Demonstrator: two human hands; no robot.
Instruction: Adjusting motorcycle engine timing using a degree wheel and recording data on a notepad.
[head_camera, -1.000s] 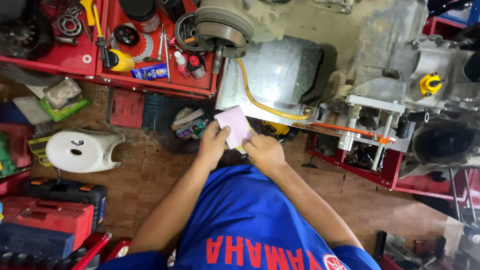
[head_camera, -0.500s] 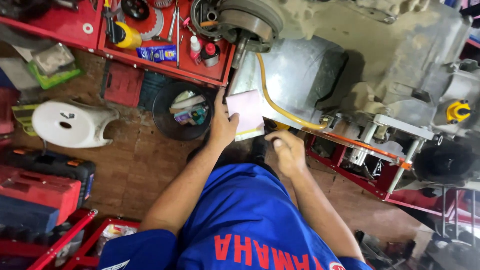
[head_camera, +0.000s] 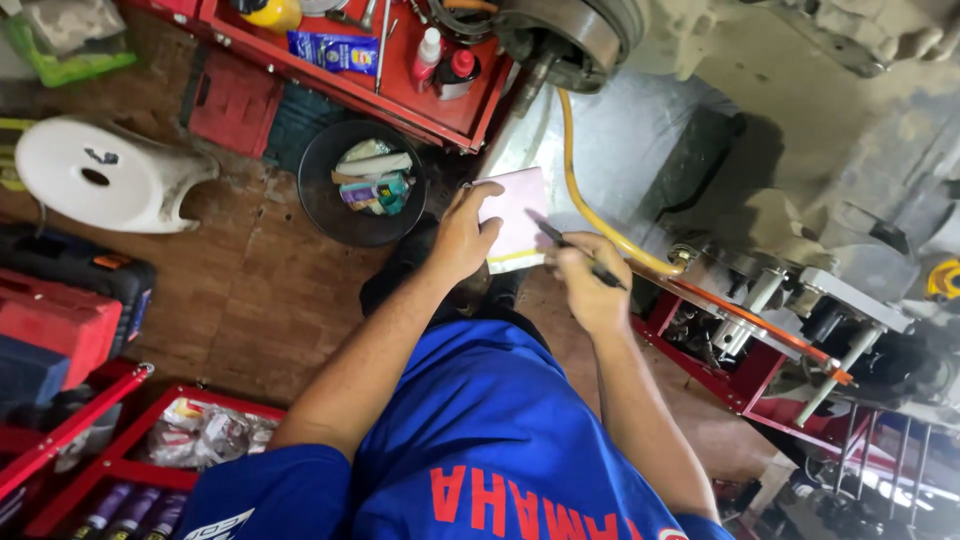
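Observation:
My left hand (head_camera: 462, 236) holds a small pale pink pad of paper (head_camera: 516, 218) by its left edge, out in front of my chest. My right hand (head_camera: 590, 283) grips a dark pen (head_camera: 575, 251), whose tip rests on the pad's right side. Both forearms reach forward from a blue shirt (head_camera: 470, 440) with red lettering. Behind the pad stands a dirty engine block (head_camera: 800, 130) on a red stand, with a yellow hose (head_camera: 590, 180) curving down past the pad.
A red tool tray (head_camera: 400, 70) with bottles and tools sits at the top. A black bowl (head_camera: 362, 185) of odds and ends and a white plastic stool (head_camera: 105, 175) stand on the brown floor. Red toolboxes (head_camera: 60, 330) lie at left.
The view has swung left and down. My right hand has taken up a pen and brought its tip to the pad, which my left hand still holds.

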